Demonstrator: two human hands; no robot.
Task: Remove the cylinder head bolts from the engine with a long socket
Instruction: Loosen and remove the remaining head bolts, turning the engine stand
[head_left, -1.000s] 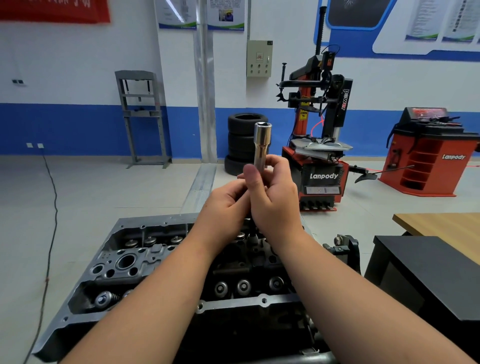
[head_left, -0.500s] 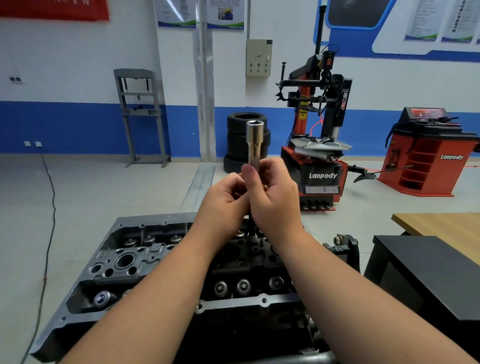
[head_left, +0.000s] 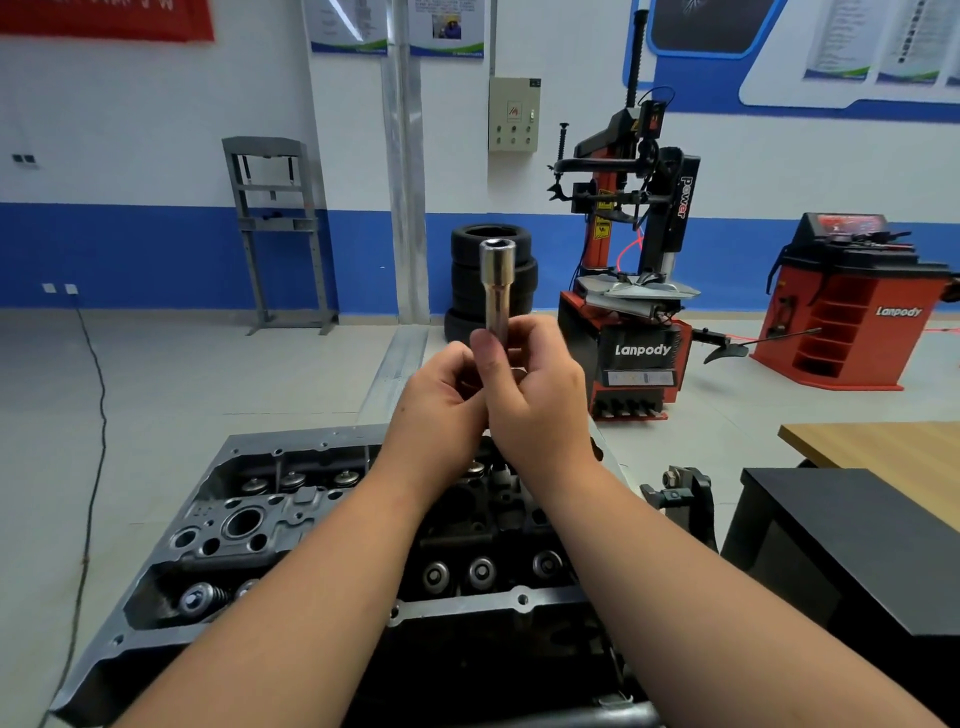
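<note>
Both forearms reach out over the engine (head_left: 291, 525), wrists meeting in front of the chest. The right hand (head_left: 540, 400) has its fingers (head_left: 524, 332) and thumb curled round the lower end of the long socket (head_left: 497, 288), holding it upright with the open end on top, raised well above the cylinder head. The left hand (head_left: 439, 402) is curled in against the right, closed at the socket's base; what exactly it grips is hidden. A tyre stack (head_left: 467, 291) stands behind.
</note>
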